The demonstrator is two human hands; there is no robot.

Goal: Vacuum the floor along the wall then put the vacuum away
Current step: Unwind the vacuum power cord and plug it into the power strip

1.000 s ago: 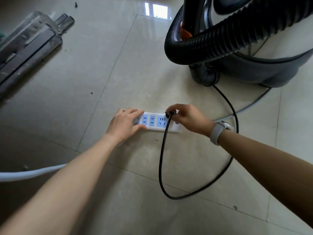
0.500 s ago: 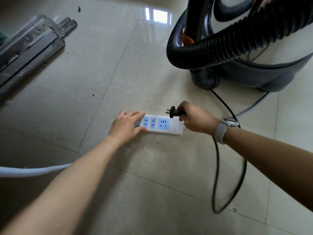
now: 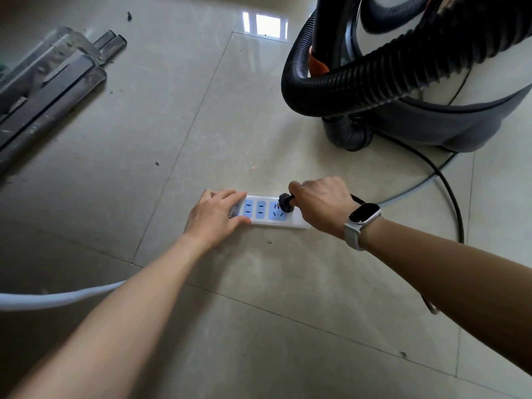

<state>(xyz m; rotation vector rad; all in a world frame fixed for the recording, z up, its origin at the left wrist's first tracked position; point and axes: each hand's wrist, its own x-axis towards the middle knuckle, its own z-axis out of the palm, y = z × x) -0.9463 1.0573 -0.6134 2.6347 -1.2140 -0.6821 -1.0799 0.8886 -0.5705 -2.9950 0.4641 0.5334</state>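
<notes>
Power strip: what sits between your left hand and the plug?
In the head view, two free two-pin sockets of the power strip lie between the left hand and the plug held by the right hand.

both arms stretched forward and down, left hand [image 3: 215, 216] lying flat with fingers fairly straight and palm pressing down, right hand [image 3: 319, 203] curled into a tight grip, knuckles up, pale watch [image 3: 362, 218] strapped on right wrist

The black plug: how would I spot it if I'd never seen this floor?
Find the big vacuum with its ribbed hose, then the white power strip on the tiles before it. At its right end the right hand grips the black plug, the only dark thing among blue sockets.
</notes>
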